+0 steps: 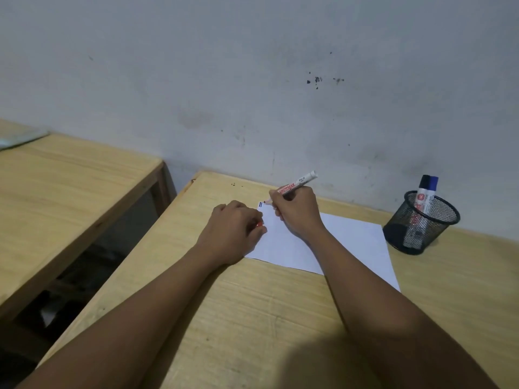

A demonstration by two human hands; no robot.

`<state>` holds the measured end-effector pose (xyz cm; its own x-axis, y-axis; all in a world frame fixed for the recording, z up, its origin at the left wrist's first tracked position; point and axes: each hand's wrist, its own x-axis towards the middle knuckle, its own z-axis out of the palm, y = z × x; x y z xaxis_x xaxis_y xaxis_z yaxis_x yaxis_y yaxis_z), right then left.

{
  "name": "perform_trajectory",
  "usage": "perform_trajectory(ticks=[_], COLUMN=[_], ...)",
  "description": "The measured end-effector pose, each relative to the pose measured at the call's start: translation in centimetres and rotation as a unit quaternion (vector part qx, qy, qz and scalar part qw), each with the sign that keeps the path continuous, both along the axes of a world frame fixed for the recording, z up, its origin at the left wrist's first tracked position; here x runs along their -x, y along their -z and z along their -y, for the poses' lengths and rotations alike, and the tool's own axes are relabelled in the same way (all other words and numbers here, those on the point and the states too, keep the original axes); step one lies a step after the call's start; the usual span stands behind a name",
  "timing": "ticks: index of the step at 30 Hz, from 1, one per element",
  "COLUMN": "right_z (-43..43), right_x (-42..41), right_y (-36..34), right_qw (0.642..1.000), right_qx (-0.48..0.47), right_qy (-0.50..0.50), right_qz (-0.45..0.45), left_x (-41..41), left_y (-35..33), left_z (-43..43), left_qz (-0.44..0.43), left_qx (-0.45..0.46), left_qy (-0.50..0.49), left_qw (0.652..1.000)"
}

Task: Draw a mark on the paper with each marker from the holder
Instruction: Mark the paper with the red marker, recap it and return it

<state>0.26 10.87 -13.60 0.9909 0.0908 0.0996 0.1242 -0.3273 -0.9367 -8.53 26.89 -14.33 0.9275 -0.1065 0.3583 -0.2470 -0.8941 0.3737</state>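
Red "SNOWMAN" marker [292, 188] clamped in right hand [297, 211]; left hand [236, 230] fisted around red cap [259, 224].

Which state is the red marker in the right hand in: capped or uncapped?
Uncapped. The red marker shows its bare tip at the paper, and a red cap peeks from the left hand.

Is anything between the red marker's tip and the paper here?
Nothing visible: the red marker in the right hand has its tip at the paper's far-left corner, beside existing marks.
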Motion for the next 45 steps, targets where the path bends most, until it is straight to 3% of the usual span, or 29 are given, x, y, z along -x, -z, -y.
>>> perform_trajectory(ticks=[9,31,33,38,45], right_z=[-0.2,0.1,0.0,0.8,4.8], right_x=[-0.3,0.0,0.0,0.7,4.1], right_y=[0.4,-0.1,-0.2,-2.2,-8.4], right_qw=[1.0,0.998,0.999,0.992,0.989], right_qx=[0.011,0.046,0.032,-0.118,-0.143], right_qy=[-0.002,-0.032,-0.031,-0.027,-0.028], right_qz=[-0.001,-0.002,-0.007,-0.046,0.006], left_x=[0.4,0.3,0.3,0.5,1.6], left_y=[-0.1,-0.2,-0.3,-0.8,-2.9], left_z=[0.3,0.2,0.2,0.3,1.3], left_qz=[0.008,-0.019,-0.018,-0.028,-0.013], left_qx=[0.008,0.008,0.007,0.0,-0.019], left_qy=[-0.041,-0.037,-0.037,-0.031,-0.033], left_qw=[0.999,0.999,0.999,0.999,0.999])
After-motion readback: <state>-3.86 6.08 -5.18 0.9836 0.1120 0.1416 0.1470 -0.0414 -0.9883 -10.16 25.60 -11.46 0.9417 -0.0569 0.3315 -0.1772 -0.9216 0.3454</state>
